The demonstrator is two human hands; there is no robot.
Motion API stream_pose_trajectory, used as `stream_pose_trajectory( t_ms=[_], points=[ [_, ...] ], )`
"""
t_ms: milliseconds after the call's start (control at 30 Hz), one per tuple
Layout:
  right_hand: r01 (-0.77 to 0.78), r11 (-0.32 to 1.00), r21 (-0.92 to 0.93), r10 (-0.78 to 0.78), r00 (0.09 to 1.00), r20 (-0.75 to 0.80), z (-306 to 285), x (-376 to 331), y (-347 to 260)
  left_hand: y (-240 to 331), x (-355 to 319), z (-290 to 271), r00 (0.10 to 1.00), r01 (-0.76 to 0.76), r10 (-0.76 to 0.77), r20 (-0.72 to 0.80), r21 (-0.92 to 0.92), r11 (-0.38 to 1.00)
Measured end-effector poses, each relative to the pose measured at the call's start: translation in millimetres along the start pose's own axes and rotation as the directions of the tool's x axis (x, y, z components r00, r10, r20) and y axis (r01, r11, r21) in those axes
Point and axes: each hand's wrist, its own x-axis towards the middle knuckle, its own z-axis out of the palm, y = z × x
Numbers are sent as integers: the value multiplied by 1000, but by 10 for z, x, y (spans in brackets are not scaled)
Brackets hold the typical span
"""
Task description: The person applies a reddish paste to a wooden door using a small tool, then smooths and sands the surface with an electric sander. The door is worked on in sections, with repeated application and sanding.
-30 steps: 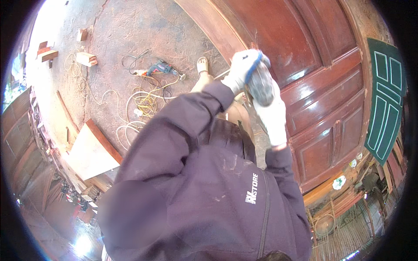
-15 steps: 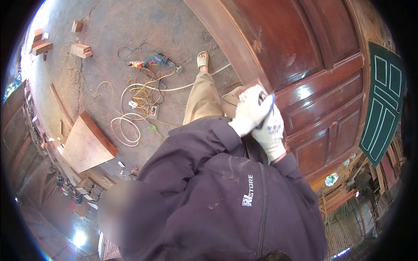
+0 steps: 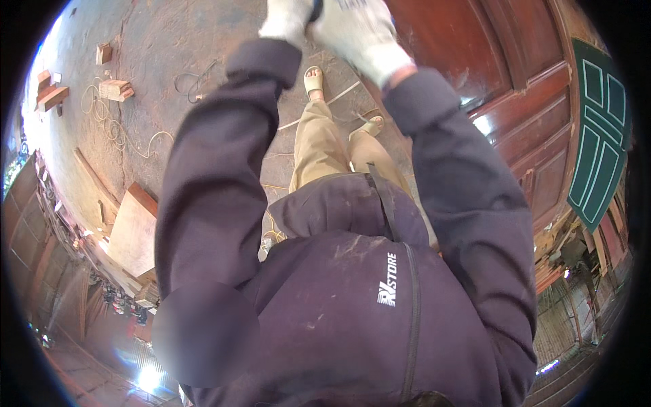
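At the top edge, both my hands wear white knit gloves and are raised close together. The left hand [image 3: 287,19] is cut off by the frame, with only its cuff and lower palm showing. My right hand [image 3: 356,34] is slightly blurred, its fingers curled towards the left one. Between them a small dark thing [image 3: 314,11] shows, too little of it to name; both hands appear closed about it. Beyond my right forearm lies a large red-brown panelled wooden door [image 3: 522,102] with a glossy surface, nearest to the right hand.
A dark green panel [image 3: 597,136] with pale outlines is at the far right. Wood blocks [image 3: 116,89] and a thin cable [image 3: 108,122] lie on the floor [image 3: 224,41] to the left. A broad pale board [image 3: 134,234] is beside my left sleeve. My sandalled foot [image 3: 313,80] stands ahead.
Both hands have moved up and away to the left from beside the door, staying together. My sleeves now hide the drill and most of the cables on the floor.
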Motion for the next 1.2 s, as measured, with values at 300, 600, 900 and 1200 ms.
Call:
stream_pose_trajectory(
  t_ms=[300,600,900,1200],
  points=[
    [-106,991,75,104,994,30,-300,-1448,475,154,-1385,923,996,-82,83,18,465,881],
    [-192,979,63,185,977,103,-627,-3494,997,275,-3295,1734,893,-350,224,391,290,891],
    [-76,996,52,76,997,0,-548,-2297,691,369,-2284,1180,890,-341,258,377,171,925],
    [-30,996,-88,24,997,-67,-296,-555,404,390,-598,589,899,-427,372,232,276,861]
  ],
)
